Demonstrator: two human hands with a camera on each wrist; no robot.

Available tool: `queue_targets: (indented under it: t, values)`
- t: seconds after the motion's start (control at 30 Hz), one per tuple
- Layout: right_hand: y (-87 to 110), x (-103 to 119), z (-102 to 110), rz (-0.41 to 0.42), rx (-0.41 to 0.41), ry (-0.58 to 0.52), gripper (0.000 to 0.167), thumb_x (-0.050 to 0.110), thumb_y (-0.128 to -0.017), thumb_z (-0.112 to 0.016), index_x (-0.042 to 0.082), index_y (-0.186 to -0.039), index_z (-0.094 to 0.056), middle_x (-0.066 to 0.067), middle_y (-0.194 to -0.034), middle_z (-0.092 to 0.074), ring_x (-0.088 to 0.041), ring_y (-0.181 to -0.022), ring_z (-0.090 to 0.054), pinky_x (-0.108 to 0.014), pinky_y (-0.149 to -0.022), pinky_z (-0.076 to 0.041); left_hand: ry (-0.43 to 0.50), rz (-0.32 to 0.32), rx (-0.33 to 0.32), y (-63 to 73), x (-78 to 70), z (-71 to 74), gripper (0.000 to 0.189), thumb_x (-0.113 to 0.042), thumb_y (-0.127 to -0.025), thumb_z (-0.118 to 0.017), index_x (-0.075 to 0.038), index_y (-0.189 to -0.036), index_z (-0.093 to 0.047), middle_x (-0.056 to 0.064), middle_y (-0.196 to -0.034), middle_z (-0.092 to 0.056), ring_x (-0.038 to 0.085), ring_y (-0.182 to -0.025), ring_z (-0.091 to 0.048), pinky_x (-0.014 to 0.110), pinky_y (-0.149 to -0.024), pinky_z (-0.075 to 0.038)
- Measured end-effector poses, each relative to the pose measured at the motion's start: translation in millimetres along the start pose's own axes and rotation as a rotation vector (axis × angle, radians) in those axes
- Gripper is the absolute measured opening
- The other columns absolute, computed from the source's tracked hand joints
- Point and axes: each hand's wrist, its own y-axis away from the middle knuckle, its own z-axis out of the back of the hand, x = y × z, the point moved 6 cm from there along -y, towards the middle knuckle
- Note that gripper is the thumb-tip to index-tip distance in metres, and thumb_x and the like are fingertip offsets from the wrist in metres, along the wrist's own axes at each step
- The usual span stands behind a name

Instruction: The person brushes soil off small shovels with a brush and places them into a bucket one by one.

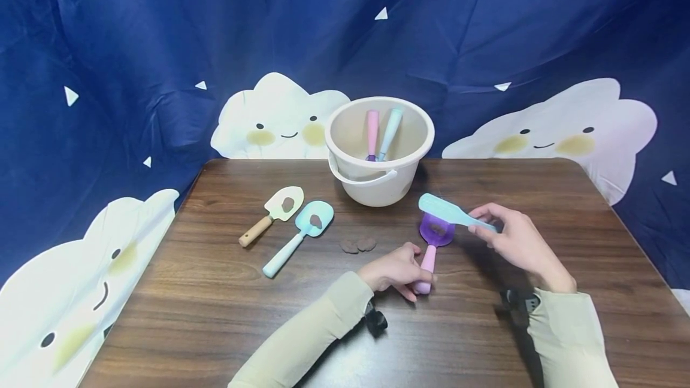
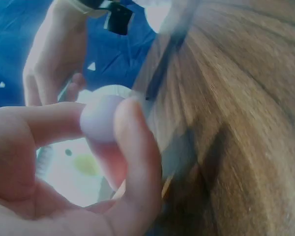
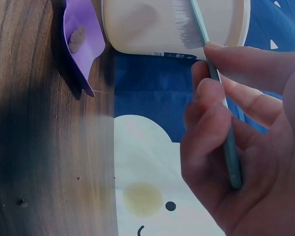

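Note:
My left hand (image 1: 398, 269) grips the pink handle of a small toy shovel (image 1: 428, 265) near its end; the handle's round end shows between finger and thumb in the left wrist view. Its purple scoop (image 3: 91, 42) carries a brown lump (image 3: 77, 39). My right hand (image 1: 512, 238) pinches a light blue brush (image 1: 444, 208) by the handle, with pale bristles (image 3: 185, 24) seen in the right wrist view. In the head view the brush head is above the scoop and overlaps its far edge; whether they touch I cannot tell.
Behind the hands stands a white bucket (image 1: 372, 187) with a pink handle (image 1: 373, 130) and a light blue handle (image 1: 390, 130) inside. Left lie a cream trowel (image 1: 279, 199) and a light blue shovel (image 1: 288, 253), each bearing a brown lump. Two brown pieces (image 1: 358, 245) lie between.

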Motion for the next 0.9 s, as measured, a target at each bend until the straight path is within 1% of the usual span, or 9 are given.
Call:
queue_targets:
  t: [0.07,0.13,0.23,0.33,0.4,0.57,0.8,0.9]
  values:
    - [0.4,0,0,-0.001,0.001,0.001,0.018,0.016,-0.090,-0.068,0.010,-0.106,-0.064,-0.007,-0.084,-0.065,-0.008,-0.062,-0.057,-0.024,-0.055,-0.051,0.027,0.018,0.030,-1.1,2.2,0.4,0.066,-0.003,-0.083,-0.071,0.003,-0.136,-0.031,0.009,-0.076,-0.062,0.016,-0.054,-0.059,0.023,-0.042,-0.053]
    - [0.5,-1,1,0.001,-0.003,0.003,0.018,0.016,-0.089,-0.068,0.010,-0.106,-0.064,-0.007,-0.083,-0.065,-0.008,-0.061,-0.057,-0.024,-0.055,-0.051,0.045,0.026,0.061,-1.3,3.2,0.2,0.067,-0.002,-0.082,-0.073,0.004,-0.135,-0.032,0.010,-0.078,-0.062,0.017,-0.055,-0.061,0.025,-0.044,-0.055]
    - [1.1,-1,1,0.004,-0.008,0.002,0.018,0.016,-0.089,-0.068,0.010,-0.106,-0.064,-0.006,-0.083,-0.065,-0.008,-0.060,-0.057,-0.024,-0.054,-0.050,0.056,0.028,0.089,0.0,3.6,-0.6,0.059,0.000,-0.079,-0.075,0.003,-0.126,-0.039,0.010,-0.078,-0.063,0.018,-0.056,-0.062,0.027,-0.047,-0.056]
    - [1.7,-1,2,0.003,-0.015,0.000,0.018,0.016,-0.089,-0.069,0.010,-0.106,-0.064,-0.006,-0.083,-0.065,-0.008,-0.060,-0.057,-0.024,-0.054,-0.050,0.059,0.025,0.096,1.0,4.6,-0.5,0.045,0.001,-0.078,-0.075,-0.002,-0.111,-0.044,0.010,-0.078,-0.062,0.018,-0.056,-0.063,0.027,-0.049,-0.057]
    - [2.2,-1,2,0.000,-0.016,-0.001,0.018,0.017,-0.089,-0.068,0.010,-0.106,-0.064,-0.006,-0.083,-0.065,-0.008,-0.060,-0.057,-0.024,-0.054,-0.050,0.063,0.021,0.094,1.4,5.9,-0.3,0.042,0.001,-0.078,-0.075,-0.002,-0.108,-0.045,0.009,-0.078,-0.062,0.017,-0.056,-0.063,0.028,-0.050,-0.058]
    - [2.7,-2,2,-0.005,-0.020,0.005,0.018,0.017,-0.089,-0.069,0.010,-0.106,-0.064,-0.006,-0.083,-0.065,-0.008,-0.059,-0.057,-0.024,-0.054,-0.050,0.076,0.014,0.107,3.8,9.4,0.2,0.040,0.003,-0.078,-0.075,-0.001,-0.106,-0.047,0.009,-0.078,-0.063,0.016,-0.058,-0.064,0.029,-0.052,-0.058]
    - [3.1,0,2,0.005,-0.024,0.002,0.019,0.016,-0.089,-0.069,0.010,-0.106,-0.064,-0.006,-0.083,-0.065,-0.008,-0.058,-0.057,-0.024,-0.054,-0.050,0.155,0.006,0.164,12.5,14.3,2.3,0.042,0.004,-0.079,-0.072,-0.004,-0.109,-0.044,0.010,-0.085,-0.065,0.016,-0.067,-0.065,0.034,-0.060,-0.061]
    - [3.2,0,2,0.014,-0.023,-0.005,0.019,0.016,-0.089,-0.069,0.010,-0.106,-0.064,-0.006,-0.083,-0.065,-0.009,-0.059,-0.057,-0.024,-0.054,-0.051,0.180,-0.001,0.183,18.1,16.5,4.5,0.041,0.005,-0.080,-0.071,-0.005,-0.108,-0.043,0.008,-0.081,-0.066,0.013,-0.066,-0.065,0.030,-0.061,-0.060]
